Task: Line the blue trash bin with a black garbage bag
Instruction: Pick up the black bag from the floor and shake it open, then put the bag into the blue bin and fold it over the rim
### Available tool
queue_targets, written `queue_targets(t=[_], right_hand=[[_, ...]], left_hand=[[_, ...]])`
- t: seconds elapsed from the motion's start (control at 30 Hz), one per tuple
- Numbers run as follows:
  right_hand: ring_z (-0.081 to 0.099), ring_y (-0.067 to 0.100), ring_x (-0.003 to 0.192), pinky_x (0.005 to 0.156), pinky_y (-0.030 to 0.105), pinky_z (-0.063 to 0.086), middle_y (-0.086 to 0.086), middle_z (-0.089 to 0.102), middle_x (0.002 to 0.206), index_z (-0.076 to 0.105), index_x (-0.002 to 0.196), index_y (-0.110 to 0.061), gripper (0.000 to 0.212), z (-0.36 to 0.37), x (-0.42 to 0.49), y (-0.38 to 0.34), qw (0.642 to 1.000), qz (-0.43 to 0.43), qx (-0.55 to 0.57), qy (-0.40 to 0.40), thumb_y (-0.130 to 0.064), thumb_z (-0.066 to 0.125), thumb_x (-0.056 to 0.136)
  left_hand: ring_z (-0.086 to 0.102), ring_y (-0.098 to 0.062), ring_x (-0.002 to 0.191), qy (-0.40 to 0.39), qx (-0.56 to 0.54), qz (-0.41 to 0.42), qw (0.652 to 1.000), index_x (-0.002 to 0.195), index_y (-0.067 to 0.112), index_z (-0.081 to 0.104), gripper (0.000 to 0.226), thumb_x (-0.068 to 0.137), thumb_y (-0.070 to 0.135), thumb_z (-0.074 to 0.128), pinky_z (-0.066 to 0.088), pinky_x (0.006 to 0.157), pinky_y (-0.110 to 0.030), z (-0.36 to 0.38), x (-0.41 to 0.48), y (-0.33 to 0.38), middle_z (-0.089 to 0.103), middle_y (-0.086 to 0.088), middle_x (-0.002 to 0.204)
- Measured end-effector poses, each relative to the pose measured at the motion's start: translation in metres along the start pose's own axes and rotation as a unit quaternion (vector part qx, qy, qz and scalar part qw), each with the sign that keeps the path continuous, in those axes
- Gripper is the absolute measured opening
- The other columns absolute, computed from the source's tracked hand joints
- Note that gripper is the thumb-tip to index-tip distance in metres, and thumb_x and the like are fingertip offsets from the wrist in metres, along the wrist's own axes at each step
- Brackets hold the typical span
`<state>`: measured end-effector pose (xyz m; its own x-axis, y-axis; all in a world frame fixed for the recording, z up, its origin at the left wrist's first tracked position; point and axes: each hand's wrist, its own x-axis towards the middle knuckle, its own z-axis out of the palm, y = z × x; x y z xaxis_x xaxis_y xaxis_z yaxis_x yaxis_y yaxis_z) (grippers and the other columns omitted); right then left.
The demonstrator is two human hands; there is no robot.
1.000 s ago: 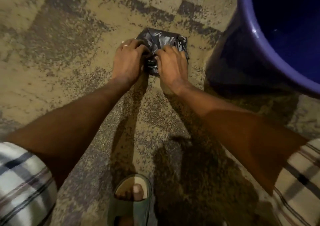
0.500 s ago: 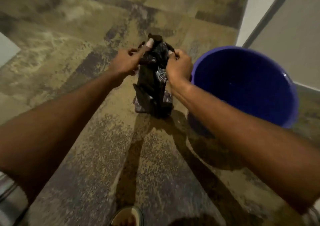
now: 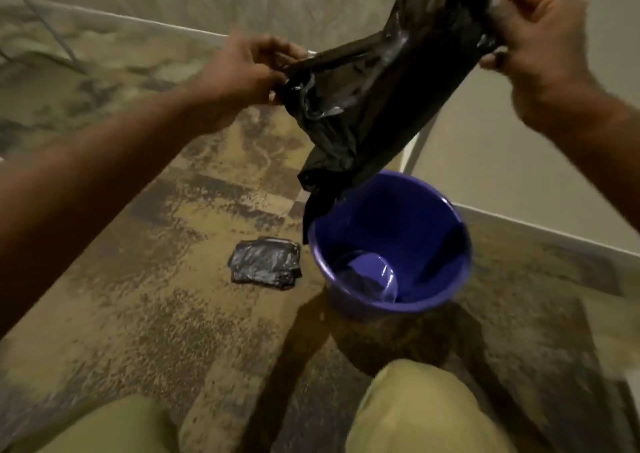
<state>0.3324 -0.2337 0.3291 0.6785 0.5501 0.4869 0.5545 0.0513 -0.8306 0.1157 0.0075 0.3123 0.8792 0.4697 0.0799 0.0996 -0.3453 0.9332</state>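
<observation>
A black garbage bag (image 3: 374, 106) hangs in the air, partly unfolded and stretched between both hands. My left hand (image 3: 242, 71) pinches its lower left corner, and my right hand (image 3: 540, 50) grips its upper right end, higher up. The bag's loose tail dangles down over the far rim of the blue trash bin (image 3: 446, 244), which stands upright on the floor with nothing inside. A folded pack of black bags (image 3: 265, 263) lies flat on the floor just left of the bin.
Mottled brown and tan carpet (image 3: 156, 314) covers the floor. Pale walls with a white skirting (image 3: 540, 227) run behind and right of the bin, forming a corner. My knees in tan trousers (image 3: 415, 411) fill the bottom edge.
Both hands have lifted one bag off the folded pack and pulled apart, the right hand rising high. The bag has stretched out above the bin; the pack stays on the floor.
</observation>
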Motion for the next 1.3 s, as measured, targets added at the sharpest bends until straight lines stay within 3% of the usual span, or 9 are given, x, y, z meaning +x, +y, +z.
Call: queue_targets(t=[0.13, 0.23, 0.47, 0.63, 0.73, 0.83, 1.0, 1.17, 1.3], right_hand=[[0.071, 0.017, 0.111, 0.085, 0.027, 0.058, 0.009, 0.068, 0.122, 0.056, 0.13, 0.0, 0.029, -0.057, 0.02, -0.014, 0.997, -0.032, -0.057, -0.031, -0.014, 0.053, 0.106], [0.066, 0.019, 0.123, 0.099, 0.035, 0.057, 0.01, 0.063, 0.131, 0.058, 0.13, -0.003, 0.028, -0.094, 0.029, -0.017, 0.997, -0.04, -0.068, -0.026, -0.002, 0.05, 0.104], [0.055, 0.021, 0.133, 0.106, 0.05, 0.051, 0.007, 0.058, 0.142, 0.063, 0.127, -0.026, 0.043, -0.136, -0.004, -0.027, 0.952, -0.015, -0.286, -0.105, 0.002, 0.064, 0.095], [0.057, 0.026, 0.124, 0.106, 0.042, 0.047, 0.011, 0.062, 0.132, 0.061, 0.132, -0.012, 0.038, -0.066, -0.075, -0.025, 0.884, -0.297, -0.336, -0.131, -0.017, 0.069, 0.095], [0.043, 0.027, 0.142, 0.114, 0.043, 0.04, 0.009, 0.037, 0.162, 0.031, 0.157, -0.019, 0.083, -0.011, -0.12, 0.01, 0.832, -0.194, -0.398, -0.333, -0.045, 0.074, 0.091], [0.06, 0.029, 0.108, 0.091, 0.048, 0.054, 0.008, 0.057, 0.145, 0.02, 0.154, -0.035, 0.075, -0.001, -0.145, 0.046, 0.853, -0.077, -0.417, -0.305, -0.044, 0.065, 0.094], [0.071, 0.023, 0.084, 0.071, 0.031, 0.054, 0.002, 0.076, 0.104, 0.054, 0.131, -0.03, 0.04, -0.03, -0.18, 0.084, 0.779, -0.153, -0.481, -0.373, -0.053, 0.049, 0.098], [0.048, -0.006, 0.051, 0.045, 0.015, 0.023, -0.015, 0.066, 0.075, 0.052, 0.137, -0.04, 0.067, -0.088, -0.231, 0.111, 0.789, -0.034, -0.471, -0.392, -0.084, 0.031, 0.09], [0.064, -0.006, 0.057, 0.047, 0.009, 0.039, -0.021, 0.069, 0.069, 0.06, 0.11, -0.046, 0.068, -0.104, -0.262, 0.13, 0.853, 0.186, -0.345, -0.345, -0.097, 0.031, 0.077]], left_hand=[[0.068, -0.027, 0.105, 0.018, 0.277, 0.142, 0.95, 0.095, 0.016, 0.06, 0.022, 0.096, -0.006, 0.057, 0.062, 0.086, -0.038, 0.029, 0.001, 0.043, 0.063, -0.005, 0.102], [0.059, -0.014, 0.102, -0.047, 0.387, 0.159, 0.907, 0.122, 0.01, 0.067, 0.03, 0.095, -0.002, 0.063, 0.045, 0.07, -0.015, 0.051, 0.005, 0.056, 0.063, -0.001, 0.113], [0.056, -0.021, 0.123, -0.102, 0.354, 0.191, 0.91, 0.152, 0.02, 0.048, 0.072, 0.088, -0.002, 0.071, 0.052, 0.096, -0.037, 0.067, 0.002, 0.05, 0.061, -0.007, 0.138], [0.05, -0.014, 0.138, -0.239, 0.238, 0.115, 0.934, 0.16, 0.026, 0.034, 0.083, 0.088, 0.004, 0.069, 0.052, 0.107, -0.038, 0.091, 0.001, 0.033, 0.049, -0.002, 0.155], [0.067, -0.024, 0.12, -0.278, 0.111, 0.073, 0.951, 0.161, 0.027, 0.034, 0.083, 0.088, -0.001, 0.065, 0.065, 0.075, -0.037, 0.104, -0.005, 0.027, 0.055, 0.006, 0.15], [0.064, -0.038, 0.126, -0.291, 0.06, 0.049, 0.954, 0.162, 0.025, 0.03, 0.091, 0.081, -0.001, 0.062, 0.056, 0.091, -0.07, 0.11, -0.005, 0.018, 0.052, 0.001, 0.157], [0.069, -0.006, 0.111, -0.253, 0.075, 0.05, 0.963, 0.157, 0.032, 0.04, 0.085, 0.089, -0.012, 0.066, 0.058, 0.057, -0.019, 0.1, 0.007, -0.019, 0.058, 0.012, 0.14], [0.057, 0.027, 0.103, -0.261, 0.062, -0.02, 0.963, 0.123, 0.085, 0.034, 0.096, 0.078, 0.015, 0.081, 0.056, 0.065, -0.007, 0.077, -0.021, -0.075, 0.056, 0.049, 0.121], [0.031, 0.021, 0.142, -0.277, 0.14, 0.034, 0.95, 0.151, 0.071, 0.007, 0.118, 0.081, 0.017, 0.085, 0.046, 0.105, -0.009, 0.088, -0.078, -0.146, 0.025, 0.051, 0.155]])
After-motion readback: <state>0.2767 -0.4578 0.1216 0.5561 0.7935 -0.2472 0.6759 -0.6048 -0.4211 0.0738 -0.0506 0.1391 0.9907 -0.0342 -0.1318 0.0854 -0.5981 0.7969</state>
